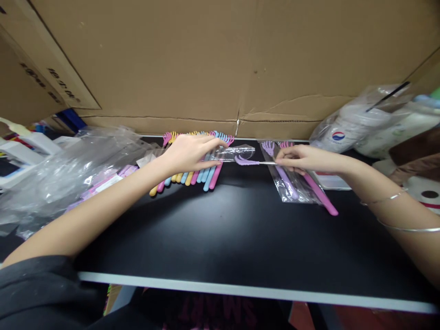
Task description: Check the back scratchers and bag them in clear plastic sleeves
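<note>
My left hand is closed on a clear plastic sleeve, held between thumb and fingers above a row of back scratchers with pink, blue and yellow handles. The sleeve points toward my right hand. That hand grips a purple back scratcher by its metal rod, claw head facing left near the sleeve's end; its handle is hidden by the hand. Below the right hand lie a bagged purple back scratcher and a pink back scratcher, whose handle sticks out past the plastic.
A pile of clear plastic bags covers the left of the black table. Cardboard walls the back. A bagged Pepsi cup with a straw stands at the back right, near a plush toy. White devices sit far left.
</note>
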A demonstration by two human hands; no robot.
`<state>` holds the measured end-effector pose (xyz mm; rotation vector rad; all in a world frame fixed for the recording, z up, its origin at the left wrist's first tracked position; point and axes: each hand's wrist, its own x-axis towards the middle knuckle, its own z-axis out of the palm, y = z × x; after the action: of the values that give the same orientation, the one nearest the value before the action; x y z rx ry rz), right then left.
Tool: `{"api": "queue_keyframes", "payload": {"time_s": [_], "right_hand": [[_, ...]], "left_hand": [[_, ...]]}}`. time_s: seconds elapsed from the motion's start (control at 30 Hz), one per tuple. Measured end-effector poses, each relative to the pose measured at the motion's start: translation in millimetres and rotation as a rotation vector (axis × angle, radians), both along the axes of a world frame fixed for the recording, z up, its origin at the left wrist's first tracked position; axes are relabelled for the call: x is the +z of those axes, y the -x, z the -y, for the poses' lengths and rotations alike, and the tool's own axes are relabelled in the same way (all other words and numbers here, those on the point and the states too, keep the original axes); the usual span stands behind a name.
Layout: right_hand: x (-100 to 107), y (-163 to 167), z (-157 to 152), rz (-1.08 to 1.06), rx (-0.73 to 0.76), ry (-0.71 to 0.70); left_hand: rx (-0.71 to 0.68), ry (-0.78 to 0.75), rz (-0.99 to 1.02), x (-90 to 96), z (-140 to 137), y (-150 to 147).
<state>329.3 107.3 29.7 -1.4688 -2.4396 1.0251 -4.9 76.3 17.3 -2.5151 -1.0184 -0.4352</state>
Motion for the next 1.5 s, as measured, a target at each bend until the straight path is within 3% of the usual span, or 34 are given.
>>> {"api": "queue_keyframes", "payload": {"time_s": [0.47,0.77,1.5], "right_hand": [[8.1,0.0,5.2,-0.068,0.079,0.086],[8.9,5.1,7.4,-0.019,0.115,0.076],[3.9,6.9,4.9,-0.014,0.158,0.07]], "left_hand": [[-0.013,0.08,-0.032,-2.5,-2.1,0.3],[-0.103,0.166,-0.027,-4.0,-3.5,1.5],[-0.098,0.201,-0.028,-5.4,-5.2,2.7]]}}
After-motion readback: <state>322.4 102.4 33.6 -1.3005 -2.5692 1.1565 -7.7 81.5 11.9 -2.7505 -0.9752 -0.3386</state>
